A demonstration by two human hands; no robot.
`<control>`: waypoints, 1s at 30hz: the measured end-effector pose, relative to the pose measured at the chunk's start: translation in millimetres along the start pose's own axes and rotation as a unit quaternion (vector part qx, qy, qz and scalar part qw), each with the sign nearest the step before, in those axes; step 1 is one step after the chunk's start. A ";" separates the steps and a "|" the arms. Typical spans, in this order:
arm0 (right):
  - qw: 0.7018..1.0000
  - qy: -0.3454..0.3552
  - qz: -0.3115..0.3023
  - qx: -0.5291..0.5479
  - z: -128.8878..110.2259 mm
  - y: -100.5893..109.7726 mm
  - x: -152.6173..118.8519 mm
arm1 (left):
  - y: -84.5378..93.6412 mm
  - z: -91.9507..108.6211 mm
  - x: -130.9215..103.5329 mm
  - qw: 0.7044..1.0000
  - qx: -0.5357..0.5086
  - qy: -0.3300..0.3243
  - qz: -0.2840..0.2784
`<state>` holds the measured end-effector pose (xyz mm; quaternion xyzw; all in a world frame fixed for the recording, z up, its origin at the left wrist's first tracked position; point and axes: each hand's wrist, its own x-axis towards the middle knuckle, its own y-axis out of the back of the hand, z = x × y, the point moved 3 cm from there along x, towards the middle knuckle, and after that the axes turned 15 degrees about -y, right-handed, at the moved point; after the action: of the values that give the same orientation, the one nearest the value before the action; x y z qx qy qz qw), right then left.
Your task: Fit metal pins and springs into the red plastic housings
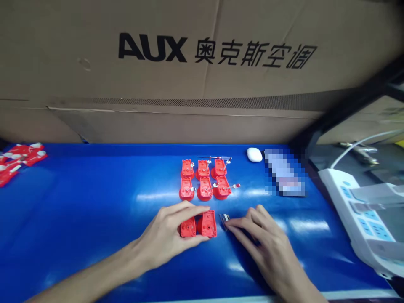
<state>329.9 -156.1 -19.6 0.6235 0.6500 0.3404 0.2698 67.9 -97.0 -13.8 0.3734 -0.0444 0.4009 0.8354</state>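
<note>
My left hand [176,225] curls around two red plastic housings standing side by side on the blue table, thumb along the near side and fingers along the far side. Of these, the right red plastic housing [208,225] shows its open top with a small hole inside; the left housing [188,228] is partly covered by my hand. Just right of them, my right hand [261,240] pinches a small metal part [225,219] low over the table; its exact kind is unclear. Behind my hands, several more red housings [205,188] stand in two rows, with small white-tipped metal pieces on them.
A thin screwdriver [217,158] lies behind the rows. At the back right are a white case [254,155] and a blurred-out phone [285,172]. A white power strip [362,219] lies far right, red parts [22,158] far left. A cardboard box [158,84] walls the back.
</note>
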 end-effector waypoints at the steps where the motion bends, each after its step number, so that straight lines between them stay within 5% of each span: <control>1: 1.000 0.005 0.002 -0.002 -0.8 0.2 0.1 | -0.1 -0.2 0.4 1.000 0.000 0.002 -0.001; 30: 0.999 0.019 0.026 -0.025 -3.0 2.2 2.1 | 0.1 0.5 1.3 1.000 -0.003 0.005 -0.006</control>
<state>328.8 -154.3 -15.9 0.6268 0.6297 0.3752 0.2641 68.8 -96.5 -12.8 0.3694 -0.0391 0.3974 0.8391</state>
